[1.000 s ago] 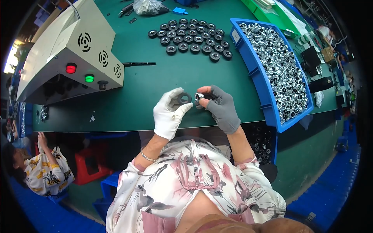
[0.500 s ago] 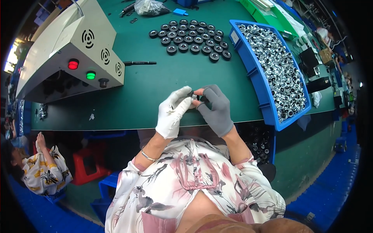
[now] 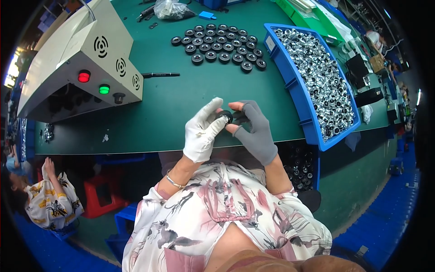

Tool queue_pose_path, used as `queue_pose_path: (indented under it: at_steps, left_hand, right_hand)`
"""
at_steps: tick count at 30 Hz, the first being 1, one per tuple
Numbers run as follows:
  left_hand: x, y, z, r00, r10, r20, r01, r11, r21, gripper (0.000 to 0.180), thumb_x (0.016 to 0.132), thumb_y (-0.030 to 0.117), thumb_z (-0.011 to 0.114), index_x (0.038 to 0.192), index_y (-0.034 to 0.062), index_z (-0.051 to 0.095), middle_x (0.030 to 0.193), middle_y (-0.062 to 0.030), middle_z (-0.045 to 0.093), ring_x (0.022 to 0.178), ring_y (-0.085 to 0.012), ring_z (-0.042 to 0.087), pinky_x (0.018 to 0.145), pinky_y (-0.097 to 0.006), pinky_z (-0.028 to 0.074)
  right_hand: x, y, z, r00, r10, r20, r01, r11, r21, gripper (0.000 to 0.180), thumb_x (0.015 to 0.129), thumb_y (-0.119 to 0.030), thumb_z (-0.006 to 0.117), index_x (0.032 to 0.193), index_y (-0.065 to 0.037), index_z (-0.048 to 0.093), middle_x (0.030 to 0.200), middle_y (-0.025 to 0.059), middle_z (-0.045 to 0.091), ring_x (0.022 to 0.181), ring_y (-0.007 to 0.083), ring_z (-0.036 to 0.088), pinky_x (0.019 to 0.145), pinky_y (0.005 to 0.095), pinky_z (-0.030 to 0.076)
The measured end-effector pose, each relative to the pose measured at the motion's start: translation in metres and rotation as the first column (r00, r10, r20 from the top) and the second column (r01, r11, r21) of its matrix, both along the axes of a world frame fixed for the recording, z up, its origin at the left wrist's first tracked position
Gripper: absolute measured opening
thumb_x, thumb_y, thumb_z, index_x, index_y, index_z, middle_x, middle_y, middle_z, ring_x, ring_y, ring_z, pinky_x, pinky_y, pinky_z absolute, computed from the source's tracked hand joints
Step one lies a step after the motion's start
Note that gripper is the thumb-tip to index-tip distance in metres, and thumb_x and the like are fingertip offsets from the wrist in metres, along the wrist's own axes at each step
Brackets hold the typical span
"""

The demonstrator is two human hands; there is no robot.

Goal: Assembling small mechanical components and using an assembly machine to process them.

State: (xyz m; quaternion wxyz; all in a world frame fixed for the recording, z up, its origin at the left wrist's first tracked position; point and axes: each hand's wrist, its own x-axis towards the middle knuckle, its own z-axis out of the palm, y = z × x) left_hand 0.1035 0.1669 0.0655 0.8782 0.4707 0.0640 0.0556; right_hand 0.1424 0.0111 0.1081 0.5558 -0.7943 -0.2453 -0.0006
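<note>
My left hand, in a white glove, pinches a small black wheel between thumb and fingers above the green table. A shiny metallic part shows at the wheel's middle. Beside it, my right hand wears a grey glove with bare thumb and index fingertips. Its thumb and fingers are spread around the wheel's right side, with a gap between index finger and wheel. Whether the thumb touches the wheel I cannot tell. Beyond the hands, several black wheels with metallic centres lie in rows on the table.
A blue bin full of shiny metallic parts stands at right. To the left sits a beige machine with red and green lights, a black pen beside it. Under the table's edge is a bin of dark wheels. Another person sits at lower left.
My right hand's fingers have spread away from the piece. The black wheel now shows plainly in my left hand, where before mostly a shiny part was visible between both hands.
</note>
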Motion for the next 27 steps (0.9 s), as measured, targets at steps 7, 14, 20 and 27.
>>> queue_pose_path:
  at_steps: [7,14,20,27]
  left_hand:
    - [-0.001,0.002,0.000,0.996,-0.082,0.019,0.077,0.984,0.163,0.039,0.091,0.003,0.072,0.127,-0.0040,0.059,0.113,-0.0037,0.062,0.109,-0.0126,0.059,0.096,-0.025,0.046]
    - [-0.004,0.007,0.001,0.989,-0.149,0.007,0.142,0.954,0.264,0.026,0.092,0.007,0.071,0.114,-0.0025,0.060,0.111,-0.0062,0.061,0.101,-0.0125,0.058,0.090,-0.025,0.045]
    - [-0.003,-0.006,0.001,0.984,-0.034,0.173,-0.016,0.959,0.283,0.017,0.094,0.006,0.068,0.107,-0.0012,0.059,0.100,-0.0047,0.058,0.086,-0.0110,0.055,0.082,-0.024,0.044]
    - [-0.003,-0.018,-0.002,0.954,0.148,0.260,-0.234,0.910,0.342,0.016,0.096,0.006,0.065,0.108,-0.0040,0.063,0.099,-0.0056,0.061,0.088,-0.0121,0.058,0.081,-0.024,0.047]
  right_hand:
    - [-0.004,-0.003,-0.012,0.941,0.043,-0.336,0.036,0.973,0.227,0.034,0.083,-0.003,0.073,0.116,0.003,0.065,0.106,0.0048,0.064,0.096,0.0119,0.060,0.088,0.0262,0.049]
    - [-0.003,-0.007,-0.013,0.910,0.068,-0.410,0.059,0.955,0.290,0.034,0.081,-0.001,0.073,0.114,0.003,0.065,0.104,0.0053,0.065,0.095,0.0116,0.061,0.087,0.0254,0.049]
    - [-0.011,0.002,-0.017,0.908,0.038,-0.418,0.133,0.919,0.372,0.027,0.081,-0.001,0.075,0.105,0.003,0.063,0.102,0.0059,0.064,0.091,0.0102,0.061,0.082,0.0243,0.050]
    - [-0.013,0.012,-0.020,0.980,-0.057,-0.188,0.122,0.927,0.354,0.026,0.083,-0.001,0.074,0.105,0.003,0.061,0.094,0.0051,0.065,0.084,0.0095,0.061,0.077,0.0244,0.051]
